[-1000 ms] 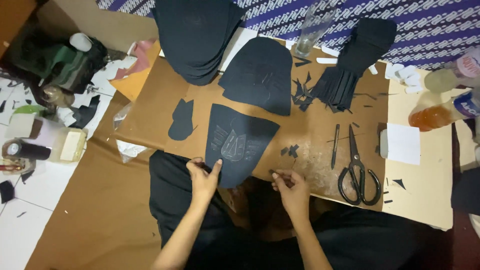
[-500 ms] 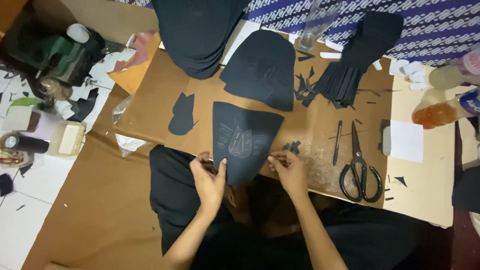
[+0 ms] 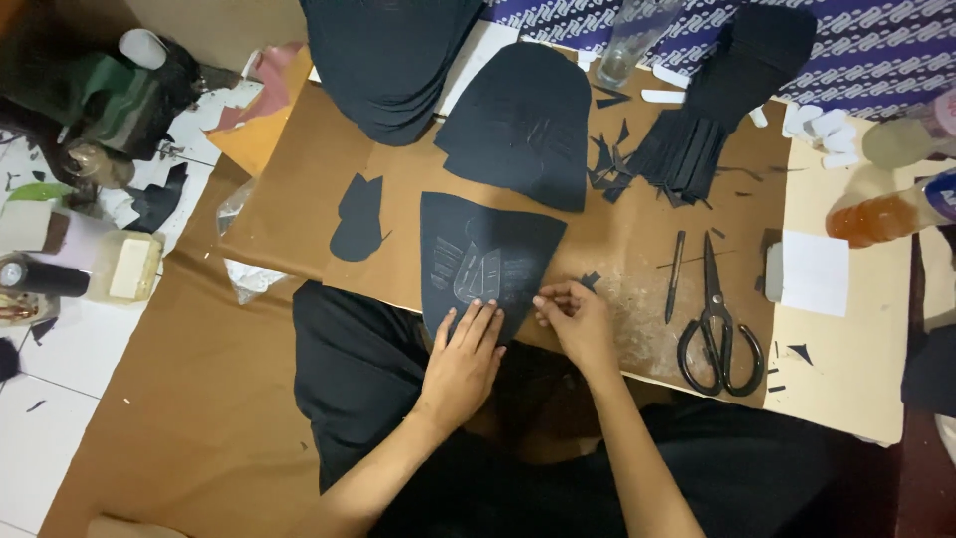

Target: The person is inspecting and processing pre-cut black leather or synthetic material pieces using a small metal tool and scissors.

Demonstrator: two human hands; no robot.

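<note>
Left hand [image 3: 466,361] now flat on black sheet [image 3: 485,261], covering its tip

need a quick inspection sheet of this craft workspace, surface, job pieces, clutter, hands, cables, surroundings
surface: brown cardboard sheet on a brown paper floor cover, with a paler board at its right end.
job's things: black shield-shaped cut piece with scored lines, lying flat at the cardboard's near edge.
clutter: black-handled scissors, thin dark pen-like tool, larger black dome-shaped piece, small black cutout, bundle of black strips, black offcuts, white paper square.
hands: left hand flat on the shield piece's lower tip; right hand pinching at its right edge.
cables: nothing seen.
surroundings: clear drinking glass, bottle of orange liquid, patterned purple cloth, white floor tiles.
</note>
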